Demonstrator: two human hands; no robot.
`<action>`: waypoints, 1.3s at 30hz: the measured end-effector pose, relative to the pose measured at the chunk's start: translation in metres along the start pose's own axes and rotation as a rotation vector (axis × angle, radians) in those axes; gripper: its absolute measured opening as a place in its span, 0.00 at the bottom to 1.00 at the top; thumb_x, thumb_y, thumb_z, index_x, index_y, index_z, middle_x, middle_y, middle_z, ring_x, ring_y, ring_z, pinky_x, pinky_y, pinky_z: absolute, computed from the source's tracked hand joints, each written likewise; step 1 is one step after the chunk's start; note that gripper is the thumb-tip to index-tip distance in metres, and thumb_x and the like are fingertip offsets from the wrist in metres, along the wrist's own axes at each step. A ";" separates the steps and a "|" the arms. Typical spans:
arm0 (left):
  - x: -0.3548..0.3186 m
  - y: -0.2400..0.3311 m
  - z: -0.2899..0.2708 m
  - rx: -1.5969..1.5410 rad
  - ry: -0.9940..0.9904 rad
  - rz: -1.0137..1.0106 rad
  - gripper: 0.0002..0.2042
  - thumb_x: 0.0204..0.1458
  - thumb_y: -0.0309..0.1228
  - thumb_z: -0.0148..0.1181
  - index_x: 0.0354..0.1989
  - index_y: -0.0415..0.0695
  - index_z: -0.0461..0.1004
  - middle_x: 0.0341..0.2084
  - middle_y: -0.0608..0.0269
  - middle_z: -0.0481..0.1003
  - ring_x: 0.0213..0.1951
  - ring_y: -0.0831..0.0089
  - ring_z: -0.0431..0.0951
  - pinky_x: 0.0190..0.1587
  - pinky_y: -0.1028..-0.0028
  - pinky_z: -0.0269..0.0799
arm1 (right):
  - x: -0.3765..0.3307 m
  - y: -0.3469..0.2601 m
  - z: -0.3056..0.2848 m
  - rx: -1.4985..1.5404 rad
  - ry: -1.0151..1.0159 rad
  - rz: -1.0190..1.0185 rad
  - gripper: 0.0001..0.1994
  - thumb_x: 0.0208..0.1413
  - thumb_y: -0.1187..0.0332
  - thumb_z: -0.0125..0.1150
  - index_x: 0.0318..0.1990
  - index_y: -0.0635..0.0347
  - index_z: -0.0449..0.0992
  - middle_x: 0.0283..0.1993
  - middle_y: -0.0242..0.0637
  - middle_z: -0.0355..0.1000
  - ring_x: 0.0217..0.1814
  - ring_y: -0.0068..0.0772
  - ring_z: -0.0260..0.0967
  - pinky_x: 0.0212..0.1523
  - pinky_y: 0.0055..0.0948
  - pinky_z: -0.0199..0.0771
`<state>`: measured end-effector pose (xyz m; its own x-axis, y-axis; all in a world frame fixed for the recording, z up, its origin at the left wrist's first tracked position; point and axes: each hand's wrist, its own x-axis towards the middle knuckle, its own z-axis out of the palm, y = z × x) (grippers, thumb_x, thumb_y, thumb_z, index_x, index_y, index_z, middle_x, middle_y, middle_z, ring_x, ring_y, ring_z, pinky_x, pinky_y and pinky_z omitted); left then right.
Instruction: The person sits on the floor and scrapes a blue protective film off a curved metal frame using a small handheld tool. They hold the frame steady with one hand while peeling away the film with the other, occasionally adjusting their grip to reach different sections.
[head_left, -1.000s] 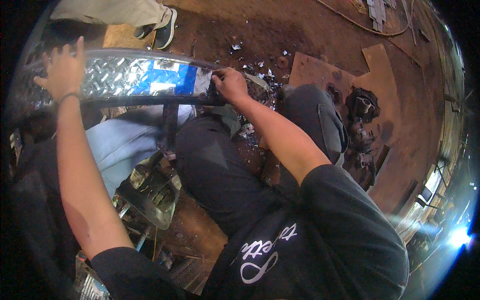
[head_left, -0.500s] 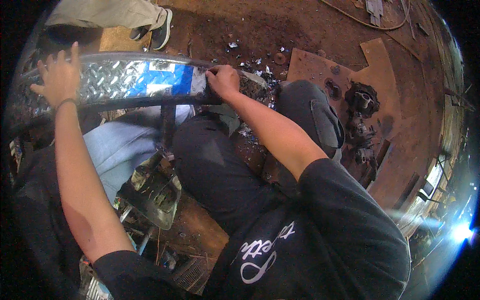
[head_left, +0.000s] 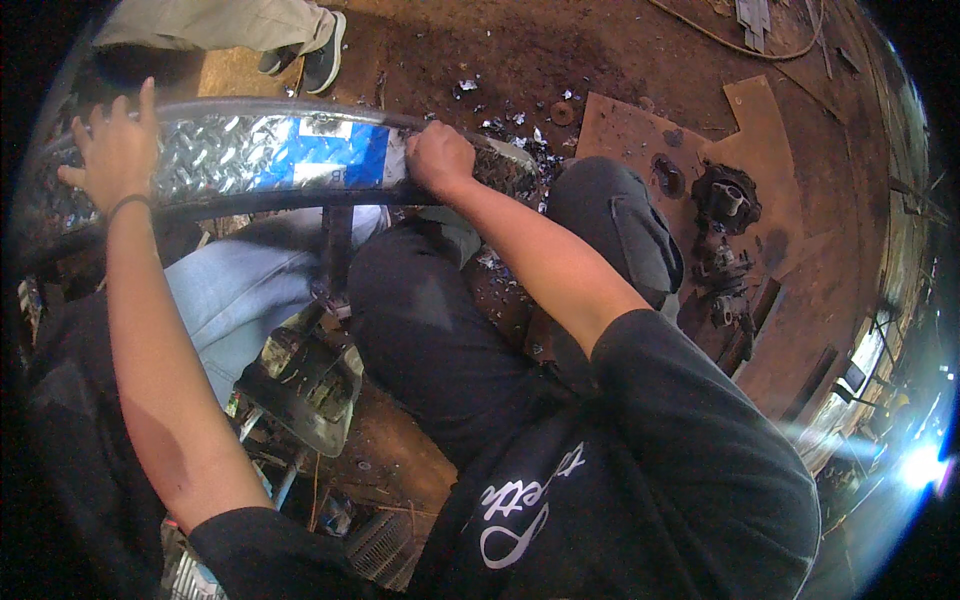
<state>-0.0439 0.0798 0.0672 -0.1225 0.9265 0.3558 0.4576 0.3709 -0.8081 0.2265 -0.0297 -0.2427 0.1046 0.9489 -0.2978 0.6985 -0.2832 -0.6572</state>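
A long, slightly curved dark-framed metal panel (head_left: 215, 150) with a raised tread-plate surface lies across in front of me. A blue and white label (head_left: 335, 160) is stuck flat on its right half. My left hand (head_left: 118, 155) rests on the panel's left part, fingers spread and open. At the label's right edge, my right hand (head_left: 440, 160) is closed in a fist against the panel. Its fingertips are turned under, so whatever they grip is hidden.
A person's shoe (head_left: 324, 55) and tan trouser leg (head_left: 210, 25) are beyond the panel. Someone's light-blue jeans (head_left: 245, 285) show below it. Silvery scraps (head_left: 520, 130) litter the dirt. Rusty sheet metal (head_left: 635, 130) and greasy machine parts (head_left: 725, 200) lie right. Bright light (head_left: 922, 466) glares lower right.
My right hand has turned from a pinch at the label's edge into a tighter fist, its knuckles now facing up. My left hand stays spread on the panel, shifted very slightly.
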 end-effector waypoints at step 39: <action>0.001 -0.001 0.005 -0.004 0.015 0.001 0.35 0.64 0.68 0.34 0.69 0.61 0.70 0.72 0.63 0.63 0.76 0.58 0.53 0.68 0.24 0.43 | 0.007 -0.010 -0.018 0.041 -0.113 0.103 0.18 0.56 0.58 0.58 0.37 0.67 0.85 0.42 0.61 0.80 0.47 0.63 0.80 0.51 0.52 0.80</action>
<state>-0.0490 0.0805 0.0657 -0.1087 0.9258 0.3619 0.4612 0.3695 -0.8067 0.2331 -0.0173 -0.2258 0.0924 0.8932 -0.4400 0.6586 -0.3863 -0.6458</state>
